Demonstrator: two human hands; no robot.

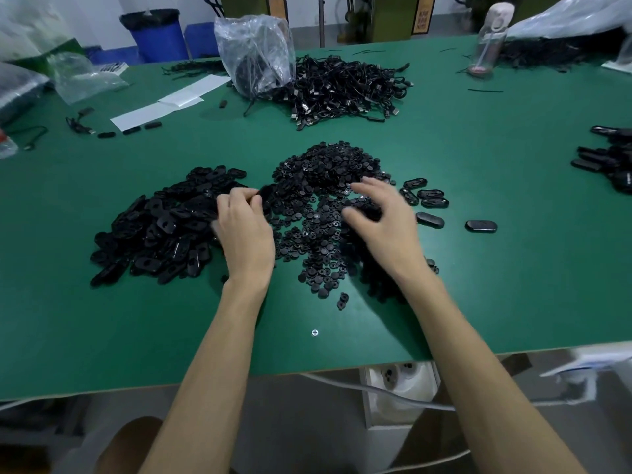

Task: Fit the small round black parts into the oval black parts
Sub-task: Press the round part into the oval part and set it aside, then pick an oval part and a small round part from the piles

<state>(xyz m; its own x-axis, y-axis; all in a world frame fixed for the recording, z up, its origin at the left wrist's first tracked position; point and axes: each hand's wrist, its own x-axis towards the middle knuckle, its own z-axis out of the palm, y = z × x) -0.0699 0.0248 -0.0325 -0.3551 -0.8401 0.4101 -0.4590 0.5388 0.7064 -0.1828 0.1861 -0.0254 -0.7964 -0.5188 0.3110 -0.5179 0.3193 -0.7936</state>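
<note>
- Writing: a brown sign (422, 15) by the far wall carries marks too small to read.
- Green table (478, 285); one screw head (315, 333) sits in it near the front edge.
- Heap of oval parts (160, 230) lies front left. Heap of round parts (325, 176) lies just right of it, and the two meet in the middle.
- Loose ovals (425, 196) lie just right of the round heap, some hollow side up.
- Far side: tangle of cables (345, 87), with a clear plastic bag (254, 49) standing against its left end. White sheets (171, 102) lie further left; a clear bottle (489, 39) stands far right.
- Left hand (244, 227): back up, over the right edge of the oval heap, fingers curled. Thumb and forefinger pinch a single oval piece (266, 197), which is blurred.
- Right hand (383, 217): palm down over the round heap, fingers bent and spread. Dark pieces show under the thumb; I cannot tell whether they are gripped.
</note>
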